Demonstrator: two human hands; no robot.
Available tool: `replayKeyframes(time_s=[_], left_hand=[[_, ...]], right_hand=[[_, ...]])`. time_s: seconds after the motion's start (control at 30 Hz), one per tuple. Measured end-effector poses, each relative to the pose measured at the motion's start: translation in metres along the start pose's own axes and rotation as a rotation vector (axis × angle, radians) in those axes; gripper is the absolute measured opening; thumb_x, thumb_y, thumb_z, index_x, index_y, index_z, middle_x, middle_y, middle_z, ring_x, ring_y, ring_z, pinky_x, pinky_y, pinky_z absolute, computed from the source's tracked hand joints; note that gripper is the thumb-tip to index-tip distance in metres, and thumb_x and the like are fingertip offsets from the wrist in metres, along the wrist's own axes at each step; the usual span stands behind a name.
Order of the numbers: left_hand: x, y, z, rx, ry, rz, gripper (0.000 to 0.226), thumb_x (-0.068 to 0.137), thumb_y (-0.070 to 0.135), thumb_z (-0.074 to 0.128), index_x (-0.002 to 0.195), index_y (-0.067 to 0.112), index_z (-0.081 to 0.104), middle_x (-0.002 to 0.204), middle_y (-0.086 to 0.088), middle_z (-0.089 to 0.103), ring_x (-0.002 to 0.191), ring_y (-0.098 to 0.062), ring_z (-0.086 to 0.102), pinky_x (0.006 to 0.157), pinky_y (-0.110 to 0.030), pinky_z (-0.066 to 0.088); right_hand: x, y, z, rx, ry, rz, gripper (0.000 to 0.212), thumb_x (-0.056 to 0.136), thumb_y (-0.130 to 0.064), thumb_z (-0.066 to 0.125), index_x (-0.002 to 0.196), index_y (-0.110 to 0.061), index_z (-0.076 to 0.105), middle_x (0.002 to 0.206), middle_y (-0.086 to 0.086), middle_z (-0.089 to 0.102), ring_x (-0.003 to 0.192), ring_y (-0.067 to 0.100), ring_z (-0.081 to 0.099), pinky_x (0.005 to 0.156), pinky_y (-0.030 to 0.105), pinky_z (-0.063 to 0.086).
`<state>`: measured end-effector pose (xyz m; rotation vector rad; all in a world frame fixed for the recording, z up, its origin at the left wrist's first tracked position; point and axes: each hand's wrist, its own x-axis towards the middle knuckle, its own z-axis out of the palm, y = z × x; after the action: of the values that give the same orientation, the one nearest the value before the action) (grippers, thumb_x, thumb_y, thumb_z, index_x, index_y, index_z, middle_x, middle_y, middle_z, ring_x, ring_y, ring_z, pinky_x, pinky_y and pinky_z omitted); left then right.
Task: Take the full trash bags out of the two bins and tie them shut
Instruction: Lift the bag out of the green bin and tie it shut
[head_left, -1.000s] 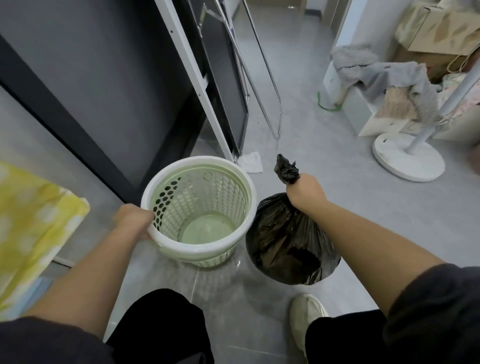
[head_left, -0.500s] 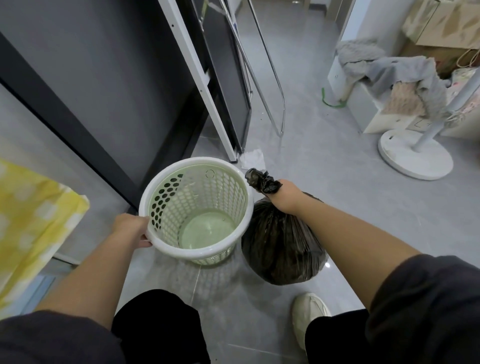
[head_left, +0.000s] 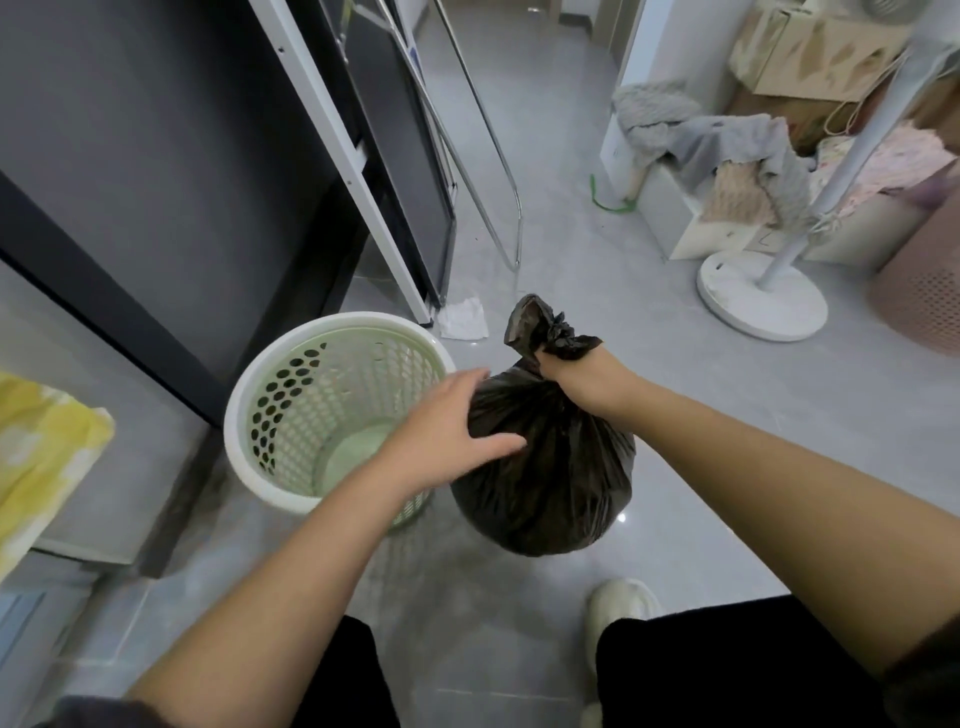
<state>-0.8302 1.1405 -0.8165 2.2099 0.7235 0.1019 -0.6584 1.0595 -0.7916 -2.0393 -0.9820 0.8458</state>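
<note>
A full black trash bag (head_left: 550, 483) stands on the grey floor, right of a pale green perforated bin (head_left: 291, 358) that holds no bag. My right hand (head_left: 584, 382) is clenched around the bag's gathered neck, with the bunched top sticking up above my fist. My left hand (head_left: 447, 431) is open, fingers spread, over the bin's right rim and touching the bag's left shoulder.
A dark cabinet and leaning white-framed panels (head_left: 363, 171) stand behind the bin. A crumpled white tissue (head_left: 462, 319) lies on the floor. A fan's round white base (head_left: 761, 293) and a pink basket (head_left: 919, 296) sit at right. My white shoe (head_left: 621, 605) is below the bag.
My left hand let go of the bin's left rim and crossed over to the bag. My right hand kept its grip on the bag's neck.
</note>
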Motion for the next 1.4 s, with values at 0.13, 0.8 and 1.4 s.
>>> replayKeyframes(time_s=[0.13,0.8,1.4], left_hand=[[0.023,0.017,0.047,-0.047,0.011,0.106,0.099,0.053,0.075,0.066,0.136,0.037,0.026,0.132,0.013,0.046,0.126,-0.011,0.042,0.105,-0.045,0.037],[0.127,-0.065,0.177,-0.088,0.091,-0.03,0.044,0.081,0.036,0.065,0.122,0.026,0.051,0.115,0.007,0.062,0.11,-0.013,0.056,0.098,-0.035,0.043],[0.14,-0.085,0.183,-0.448,0.04,-0.277,0.067,0.085,0.024,0.063,0.141,0.023,0.027,0.135,0.006,0.044,0.13,-0.012,0.042,0.108,-0.029,0.034]], right_hand=[[-0.012,0.003,-0.004,0.115,0.116,0.054,0.032,0.087,-0.045,0.047,0.066,-0.021,0.051,0.076,0.007,0.061,0.075,0.023,0.056,0.075,0.038,0.046],[0.081,0.155,0.047,0.382,0.093,0.189,0.029,0.081,-0.012,0.071,0.057,-0.014,0.055,0.05,-0.012,0.057,0.054,0.001,0.059,0.062,0.019,0.047],[0.11,0.214,0.059,0.263,0.094,0.162,0.036,0.082,-0.008,0.064,0.054,-0.016,0.042,0.054,-0.002,0.049,0.057,0.011,0.048,0.064,0.033,0.043]])
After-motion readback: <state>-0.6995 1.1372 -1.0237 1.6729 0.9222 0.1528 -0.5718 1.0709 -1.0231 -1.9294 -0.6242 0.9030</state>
